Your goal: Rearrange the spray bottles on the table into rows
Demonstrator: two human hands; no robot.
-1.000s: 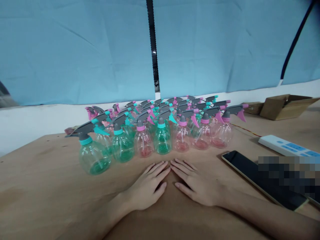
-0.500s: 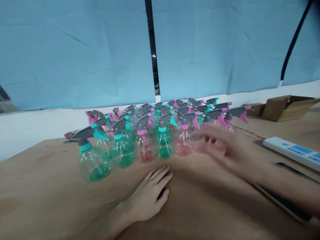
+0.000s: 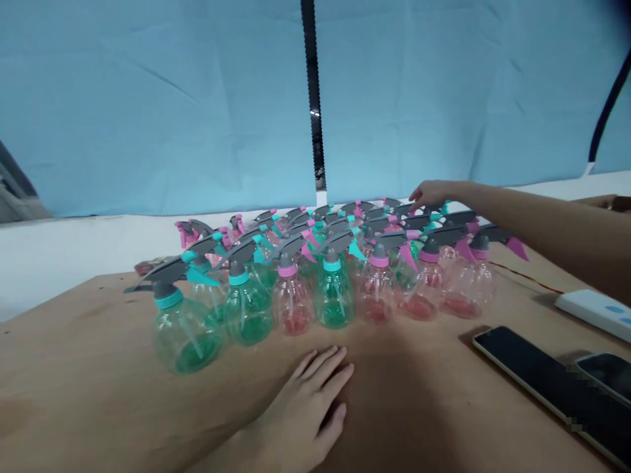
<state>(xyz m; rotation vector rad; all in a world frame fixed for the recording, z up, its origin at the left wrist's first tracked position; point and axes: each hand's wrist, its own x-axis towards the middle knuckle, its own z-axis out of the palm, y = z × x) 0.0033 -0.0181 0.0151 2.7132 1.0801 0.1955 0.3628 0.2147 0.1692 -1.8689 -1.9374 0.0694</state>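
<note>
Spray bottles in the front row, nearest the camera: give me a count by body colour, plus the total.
Green bottles: 3
Pink bottles: 4
Total: 7

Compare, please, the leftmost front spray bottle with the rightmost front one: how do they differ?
The leftmost front bottle is green-tinted; the rightmost front bottle is pink-tinted. The first has a turquoise trigger, the second a pink trigger. The first appears larger in the picture than the second. Both are transparent and rounded.
</note>
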